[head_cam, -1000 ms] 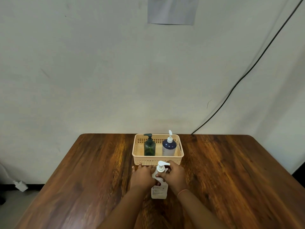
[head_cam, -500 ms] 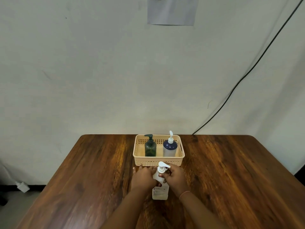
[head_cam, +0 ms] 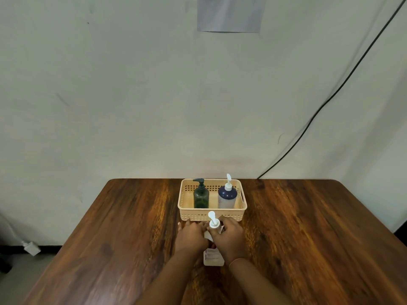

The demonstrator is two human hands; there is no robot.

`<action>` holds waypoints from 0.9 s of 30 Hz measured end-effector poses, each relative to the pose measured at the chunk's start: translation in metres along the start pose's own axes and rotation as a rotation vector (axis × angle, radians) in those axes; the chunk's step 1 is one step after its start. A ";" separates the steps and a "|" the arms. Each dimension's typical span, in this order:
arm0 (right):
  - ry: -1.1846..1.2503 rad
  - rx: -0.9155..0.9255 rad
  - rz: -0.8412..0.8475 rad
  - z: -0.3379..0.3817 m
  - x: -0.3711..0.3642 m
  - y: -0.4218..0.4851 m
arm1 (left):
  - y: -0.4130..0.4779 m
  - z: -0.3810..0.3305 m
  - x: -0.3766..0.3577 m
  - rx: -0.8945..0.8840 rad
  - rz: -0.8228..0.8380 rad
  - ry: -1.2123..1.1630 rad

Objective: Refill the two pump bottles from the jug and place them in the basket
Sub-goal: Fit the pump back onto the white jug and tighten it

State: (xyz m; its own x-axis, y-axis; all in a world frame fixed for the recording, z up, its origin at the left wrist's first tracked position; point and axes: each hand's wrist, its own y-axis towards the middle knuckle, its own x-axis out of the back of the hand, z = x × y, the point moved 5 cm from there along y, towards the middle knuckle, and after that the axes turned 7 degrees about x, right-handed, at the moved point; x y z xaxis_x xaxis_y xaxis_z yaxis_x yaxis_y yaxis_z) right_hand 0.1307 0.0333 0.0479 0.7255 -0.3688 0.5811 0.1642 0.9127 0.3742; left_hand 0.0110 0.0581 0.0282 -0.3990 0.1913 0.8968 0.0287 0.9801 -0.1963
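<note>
Head view: both hands curl around a clear pump bottle [head_cam: 213, 257] standing on the table [head_cam: 308, 238] near its middle. Left hand [head_cam: 191, 236] wraps the bottle's shoulder; right hand [head_cam: 230, 236] grips at the white pump [head_cam: 213, 221]. Just beyond, touching neither, a basket [head_cam: 211, 214] holds two bottles: a green bottle [head_cam: 201, 195] on the left, a blue-topped bottle [head_cam: 227, 195] on the right. Three bottles in all.

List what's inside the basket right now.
The basket holds two upright pump bottles: a dark green bottle on the left, a blue-and-white bottle on the right. Its front wall hides their bases.
</note>
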 end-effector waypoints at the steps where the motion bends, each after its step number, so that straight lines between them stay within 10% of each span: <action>1: 0.009 -0.022 -0.014 0.000 0.001 0.001 | 0.000 -0.001 0.000 -0.002 0.000 0.005; 27: 0.139 -0.056 0.112 -0.020 -0.001 0.004 | 0.000 0.000 -0.001 0.004 0.016 -0.018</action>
State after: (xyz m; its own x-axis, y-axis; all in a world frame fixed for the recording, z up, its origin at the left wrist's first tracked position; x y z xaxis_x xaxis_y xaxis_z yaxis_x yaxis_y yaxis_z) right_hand 0.1435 0.0405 0.0341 0.8263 -0.2400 0.5095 0.1115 0.9565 0.2697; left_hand 0.0115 0.0581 0.0278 -0.4150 0.2059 0.8862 0.0313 0.9767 -0.2123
